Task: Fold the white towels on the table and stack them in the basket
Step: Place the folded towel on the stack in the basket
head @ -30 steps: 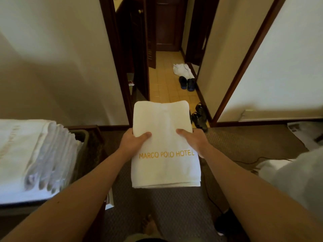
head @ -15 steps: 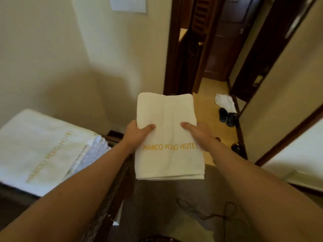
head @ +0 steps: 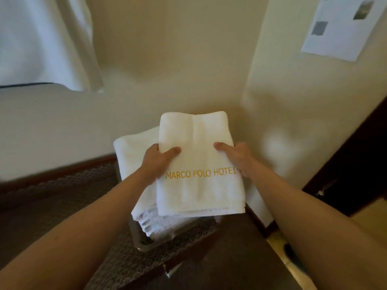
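The left hand (head: 157, 162) and right hand (head: 237, 157) each grip a side of the folded towel (head: 199, 164), thumbs on top; just beneath them lies the towel stack (head: 134, 164) in the basket (head: 146, 244).

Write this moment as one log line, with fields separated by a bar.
step: stacking | folded towel held flat over towel stack in basket | left hand: grips towel | right hand: grips towel | not yet released

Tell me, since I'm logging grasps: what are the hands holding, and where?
A folded white towel: left hand grips its left edge, right hand its right edge.
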`<action>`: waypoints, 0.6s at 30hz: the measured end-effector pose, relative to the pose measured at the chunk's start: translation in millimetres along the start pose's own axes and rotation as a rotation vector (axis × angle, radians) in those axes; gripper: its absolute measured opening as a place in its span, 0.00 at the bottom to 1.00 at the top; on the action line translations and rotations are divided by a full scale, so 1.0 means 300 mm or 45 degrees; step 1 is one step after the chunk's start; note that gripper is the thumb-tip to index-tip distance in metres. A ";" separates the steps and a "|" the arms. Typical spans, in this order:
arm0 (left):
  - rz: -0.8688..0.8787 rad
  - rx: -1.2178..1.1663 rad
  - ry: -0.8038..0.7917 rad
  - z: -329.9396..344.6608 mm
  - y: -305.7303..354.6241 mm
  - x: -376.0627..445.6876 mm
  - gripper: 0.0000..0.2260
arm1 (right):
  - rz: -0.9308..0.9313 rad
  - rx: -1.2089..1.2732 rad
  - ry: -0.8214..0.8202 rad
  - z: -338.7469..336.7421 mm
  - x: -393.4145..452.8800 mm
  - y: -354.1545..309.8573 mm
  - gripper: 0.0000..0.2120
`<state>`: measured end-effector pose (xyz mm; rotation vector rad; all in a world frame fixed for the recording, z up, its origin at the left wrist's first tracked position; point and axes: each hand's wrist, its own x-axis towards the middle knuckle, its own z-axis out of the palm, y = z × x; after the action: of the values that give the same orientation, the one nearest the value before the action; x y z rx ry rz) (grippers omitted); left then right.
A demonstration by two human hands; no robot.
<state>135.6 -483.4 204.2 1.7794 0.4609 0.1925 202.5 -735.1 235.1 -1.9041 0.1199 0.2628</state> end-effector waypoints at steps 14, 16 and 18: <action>-0.365 -0.271 0.480 -0.366 -0.055 -0.027 0.18 | -0.130 -0.166 -0.567 0.459 0.203 -0.238 0.28; -0.357 -0.295 0.471 -0.374 -0.034 0.004 0.18 | -0.128 -0.144 -0.549 0.464 0.233 -0.255 0.26; -0.343 -0.353 0.456 -0.377 -0.004 0.049 0.18 | -0.121 -0.080 -0.514 0.463 0.263 -0.282 0.23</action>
<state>107.2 -376.1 230.8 1.3968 0.8803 0.3692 279.5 -572.2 248.8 -1.8746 -0.2514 0.5845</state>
